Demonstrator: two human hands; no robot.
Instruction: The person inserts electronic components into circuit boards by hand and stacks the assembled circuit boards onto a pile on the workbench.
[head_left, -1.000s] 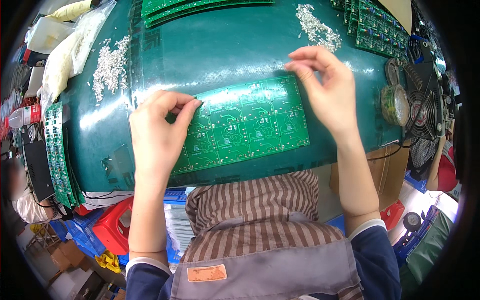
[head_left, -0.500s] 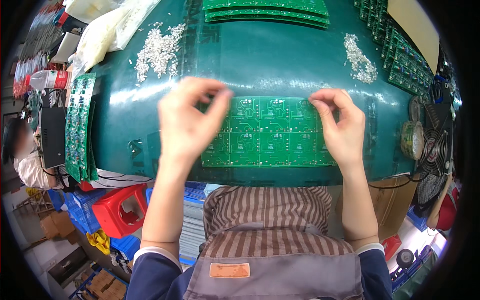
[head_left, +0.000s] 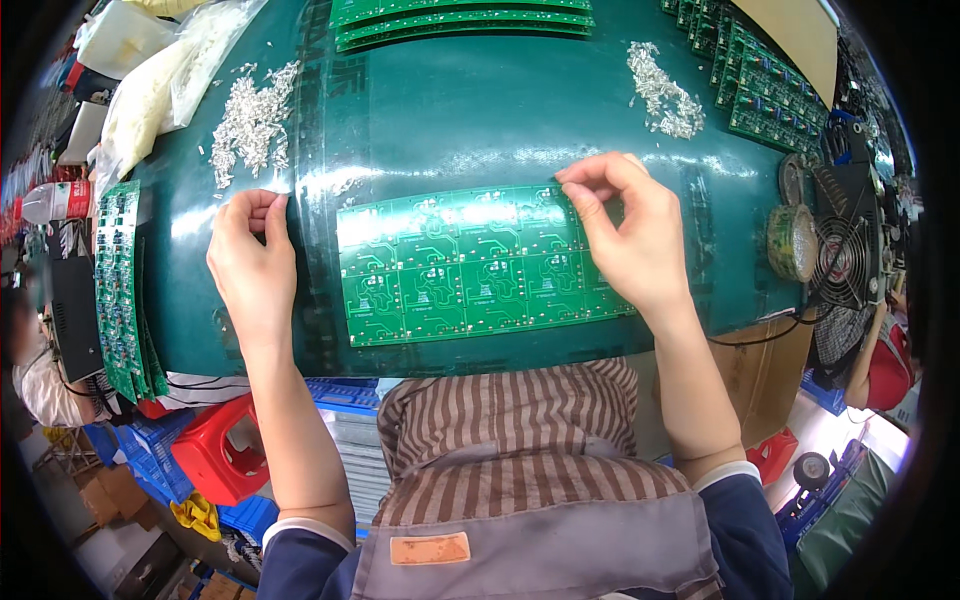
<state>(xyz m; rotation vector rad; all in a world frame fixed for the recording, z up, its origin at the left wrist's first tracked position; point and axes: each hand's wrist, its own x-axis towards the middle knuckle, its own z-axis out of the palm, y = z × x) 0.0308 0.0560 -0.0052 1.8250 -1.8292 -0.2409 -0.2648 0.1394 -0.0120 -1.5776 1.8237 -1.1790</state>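
Bag point(head_left: 205, 50) holds pale contents point(head_left: 137, 118); right hand point(head_left: 640, 228) over circuit board point(head_left: 465, 275).

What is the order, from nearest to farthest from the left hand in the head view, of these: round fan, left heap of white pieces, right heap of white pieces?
From the left hand:
1. Left heap of white pieces: just beyond it.
2. Right heap of white pieces: upper right.
3. Round fan: far right.

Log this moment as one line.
circuit board: on green table; left hand: near left white-parts pile; right hand: at circuit board's upper edge
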